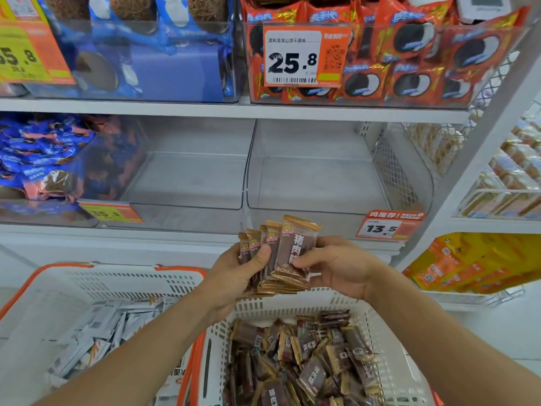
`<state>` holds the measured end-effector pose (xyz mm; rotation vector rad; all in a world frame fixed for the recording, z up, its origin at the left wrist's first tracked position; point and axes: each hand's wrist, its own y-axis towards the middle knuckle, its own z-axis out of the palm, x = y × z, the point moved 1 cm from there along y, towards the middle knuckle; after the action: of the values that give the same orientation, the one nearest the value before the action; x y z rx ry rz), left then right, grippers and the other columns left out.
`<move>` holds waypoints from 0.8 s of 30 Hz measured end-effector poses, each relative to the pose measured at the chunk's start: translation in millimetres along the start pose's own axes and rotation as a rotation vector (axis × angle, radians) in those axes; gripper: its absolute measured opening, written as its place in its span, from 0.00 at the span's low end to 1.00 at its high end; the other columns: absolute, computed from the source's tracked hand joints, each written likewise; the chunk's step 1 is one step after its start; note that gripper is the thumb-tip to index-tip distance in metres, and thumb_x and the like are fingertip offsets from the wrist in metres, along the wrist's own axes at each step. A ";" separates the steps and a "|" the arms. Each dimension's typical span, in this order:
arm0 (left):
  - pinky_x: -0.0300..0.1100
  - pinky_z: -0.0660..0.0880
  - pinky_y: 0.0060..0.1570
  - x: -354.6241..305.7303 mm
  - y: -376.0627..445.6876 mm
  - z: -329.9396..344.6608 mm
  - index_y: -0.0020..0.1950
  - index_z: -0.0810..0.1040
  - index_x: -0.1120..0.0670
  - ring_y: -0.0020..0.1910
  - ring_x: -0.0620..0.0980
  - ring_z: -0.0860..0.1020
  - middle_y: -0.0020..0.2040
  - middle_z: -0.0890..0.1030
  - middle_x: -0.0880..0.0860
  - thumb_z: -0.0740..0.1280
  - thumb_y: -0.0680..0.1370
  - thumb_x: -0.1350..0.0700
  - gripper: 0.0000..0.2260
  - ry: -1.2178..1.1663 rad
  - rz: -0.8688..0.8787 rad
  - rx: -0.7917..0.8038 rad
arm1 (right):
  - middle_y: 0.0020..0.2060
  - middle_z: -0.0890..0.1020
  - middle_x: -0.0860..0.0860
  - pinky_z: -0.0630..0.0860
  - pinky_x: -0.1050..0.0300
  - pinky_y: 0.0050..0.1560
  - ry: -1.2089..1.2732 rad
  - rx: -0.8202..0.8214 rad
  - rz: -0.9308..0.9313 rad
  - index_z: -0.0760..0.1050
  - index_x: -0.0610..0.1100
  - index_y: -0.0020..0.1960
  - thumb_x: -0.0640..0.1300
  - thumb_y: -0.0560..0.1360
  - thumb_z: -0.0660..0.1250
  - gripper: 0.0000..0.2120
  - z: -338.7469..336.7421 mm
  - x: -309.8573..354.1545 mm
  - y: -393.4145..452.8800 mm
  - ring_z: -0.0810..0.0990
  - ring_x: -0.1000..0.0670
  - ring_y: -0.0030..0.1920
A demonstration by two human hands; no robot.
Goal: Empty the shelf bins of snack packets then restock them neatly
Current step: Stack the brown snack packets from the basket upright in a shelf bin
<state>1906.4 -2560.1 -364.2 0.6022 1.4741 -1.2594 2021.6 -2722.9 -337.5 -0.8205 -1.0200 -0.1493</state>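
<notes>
Head view: left hand (237,269) and right hand (336,266) together grip a fanned stack of small brown foil pork-jerky packets with gold crimped ends (282,254), thumbs on the front, fingers curled behind. These look light, thin and slick, likely to slide apart, so squeezing the stack by its flat faces seems safest. Just above, the two clear plastic shelf bins (322,183) sit emptied. Below, a white slotted basket (292,307) holds more brown packets, and a second white basket (117,279) holds silvery-white ones.
</notes>
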 end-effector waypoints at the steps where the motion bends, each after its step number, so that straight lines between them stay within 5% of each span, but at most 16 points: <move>1: 0.58 0.70 0.70 -0.6 -0.3 0.5 0.65 0.76 0.53 0.61 0.55 0.81 0.58 0.85 0.54 0.74 0.65 0.39 0.33 -0.008 -0.020 0.021 | 0.52 0.85 0.41 0.82 0.48 0.48 -0.013 0.018 0.012 0.79 0.36 0.59 0.28 0.76 0.67 0.14 -1.7 0.3 0.3 0.84 0.44 0.48; 9: 0.61 0.74 0.64 -2.0 -5.5 -0.5 0.67 0.77 0.63 0.63 0.68 0.77 0.61 0.80 0.68 0.70 0.76 0.54 0.22 -0.275 -0.234 0.055 | 0.55 0.81 0.39 0.83 0.42 0.54 0.122 0.089 0.073 0.77 0.36 0.65 0.31 0.71 0.70 0.21 -14.2 0.2 -0.2 0.82 0.41 0.52; 12: 0.58 0.77 0.62 -1.3 -3.5 1.4 0.65 0.77 0.67 0.57 0.66 0.81 0.60 0.80 0.69 0.72 0.74 0.56 0.23 -0.330 -0.203 -0.080 | 0.49 0.83 0.41 0.83 0.41 0.50 0.103 0.038 0.060 0.79 0.39 0.62 0.32 0.76 0.67 0.15 -16.8 2.2 -2.2 0.84 0.43 0.46; 15: 0.52 0.82 0.49 -1.5 1.5 0.4 0.64 0.79 0.64 0.47 0.59 0.84 0.56 0.83 0.64 0.73 0.73 0.59 0.21 -0.386 -0.108 -0.179 | 0.42 0.84 0.43 0.83 0.42 0.51 0.125 0.009 0.091 0.78 0.39 0.58 0.33 0.78 0.65 0.10 -13.2 -0.1 -3.1 0.85 0.45 0.42; 19: 0.52 0.83 0.44 -6.2 -0.7 2.3 0.63 0.79 0.63 0.47 0.59 0.85 0.53 0.85 0.63 0.73 0.67 0.62 0.24 -0.399 -0.005 -0.173 | 0.45 0.82 0.43 0.82 0.48 0.45 0.052 0.039 0.108 0.78 0.40 0.60 0.35 0.78 0.65 0.11 -0.5 -7.4 -1.2 0.82 0.46 0.42; 24: 0.58 0.82 0.51 -7.9 -3.5 0.3 0.61 0.79 0.61 0.51 0.62 0.84 0.53 0.85 0.63 0.73 0.71 0.64 0.18 -0.277 -0.002 -0.148 | 0.48 0.83 0.42 0.82 0.40 0.49 0.095 0.010 0.064 0.78 0.38 0.62 0.37 0.80 0.66 0.12 -0.6 -3.9 0.1 0.83 0.42 0.47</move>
<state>1905.9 -2559.6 -355.6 0.3134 1.3208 -1.1720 2020.0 -2724.2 -340.8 -0.8282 -0.9036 -0.1267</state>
